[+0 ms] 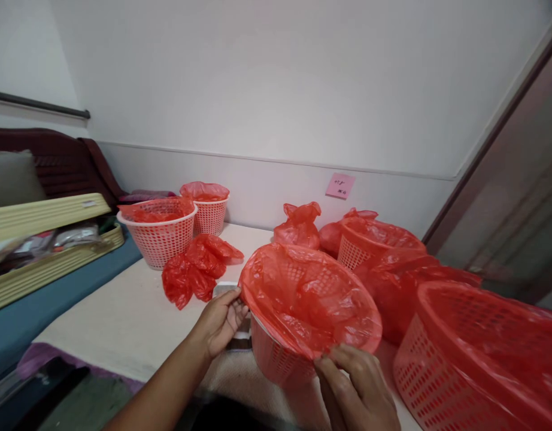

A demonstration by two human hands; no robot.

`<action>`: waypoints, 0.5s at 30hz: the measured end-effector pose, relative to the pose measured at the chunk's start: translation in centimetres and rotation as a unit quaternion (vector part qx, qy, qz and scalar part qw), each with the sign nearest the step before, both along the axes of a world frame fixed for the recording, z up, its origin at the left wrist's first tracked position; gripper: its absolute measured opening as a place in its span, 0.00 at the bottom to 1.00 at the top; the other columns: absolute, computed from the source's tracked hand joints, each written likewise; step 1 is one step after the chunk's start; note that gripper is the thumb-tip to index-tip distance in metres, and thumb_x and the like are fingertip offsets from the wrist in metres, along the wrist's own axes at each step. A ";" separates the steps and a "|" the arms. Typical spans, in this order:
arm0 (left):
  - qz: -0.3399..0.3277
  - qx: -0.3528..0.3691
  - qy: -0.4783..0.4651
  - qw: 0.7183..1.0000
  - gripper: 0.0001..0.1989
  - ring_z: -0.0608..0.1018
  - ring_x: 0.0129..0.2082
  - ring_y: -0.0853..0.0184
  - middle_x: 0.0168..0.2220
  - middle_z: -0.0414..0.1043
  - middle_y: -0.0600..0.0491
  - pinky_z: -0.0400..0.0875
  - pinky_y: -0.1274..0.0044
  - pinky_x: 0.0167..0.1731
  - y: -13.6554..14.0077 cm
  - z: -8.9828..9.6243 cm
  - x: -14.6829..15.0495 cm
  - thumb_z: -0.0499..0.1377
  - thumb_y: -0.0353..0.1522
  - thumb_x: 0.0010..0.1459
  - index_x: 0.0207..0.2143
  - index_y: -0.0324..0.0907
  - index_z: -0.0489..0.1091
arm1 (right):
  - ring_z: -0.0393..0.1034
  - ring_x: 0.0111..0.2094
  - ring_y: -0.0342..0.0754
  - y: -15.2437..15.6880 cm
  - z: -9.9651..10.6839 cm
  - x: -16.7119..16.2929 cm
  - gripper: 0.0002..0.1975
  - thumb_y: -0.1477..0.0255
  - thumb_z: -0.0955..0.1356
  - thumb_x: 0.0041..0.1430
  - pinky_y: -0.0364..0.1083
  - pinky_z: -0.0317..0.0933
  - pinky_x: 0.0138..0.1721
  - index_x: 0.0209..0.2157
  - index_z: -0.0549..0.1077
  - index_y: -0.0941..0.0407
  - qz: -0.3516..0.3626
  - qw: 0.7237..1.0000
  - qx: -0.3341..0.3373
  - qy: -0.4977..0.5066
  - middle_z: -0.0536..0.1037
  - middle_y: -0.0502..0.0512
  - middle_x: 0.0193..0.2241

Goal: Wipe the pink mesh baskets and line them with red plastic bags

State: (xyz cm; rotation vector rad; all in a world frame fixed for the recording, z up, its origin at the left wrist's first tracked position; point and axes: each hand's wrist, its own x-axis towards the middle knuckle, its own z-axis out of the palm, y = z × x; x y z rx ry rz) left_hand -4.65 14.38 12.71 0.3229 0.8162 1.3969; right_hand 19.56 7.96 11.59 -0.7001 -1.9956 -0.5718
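Note:
A red plastic bag lines the basket in front of me, its edge folded out over the rim. The basket tips a little toward me. At the rim's left side, my left hand grips the bag's edge between thumb and curled fingers. My right hand pinches the same bag at the front of the rim, and some of its fingertips are hidden. Just left of the basket, a crumpled red bag lies on the table. Partly behind my left hand is a small pale object that I cannot make out.
Two lined white baskets stand at the back left. To the right are a large red basket, another red basket and a tied red bag. A pink note is on the wall. A yellow box lies left.

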 end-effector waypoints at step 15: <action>-0.025 0.049 0.007 0.998 0.00 0.74 0.20 0.73 0.27 0.74 0.54 0.70 0.81 0.21 -0.6 -2.9 1.6 0.59 0.26 0.57 0.32 0.38 0.69 | 0.69 0.44 0.52 -0.2 -1.6 0.6 0.08 0.82 0.65 0.58 0.53 0.63 0.45 0.36 0.73 0.58 -0.032 0.999 -0.003 -0.017 0.76 0.58 0.37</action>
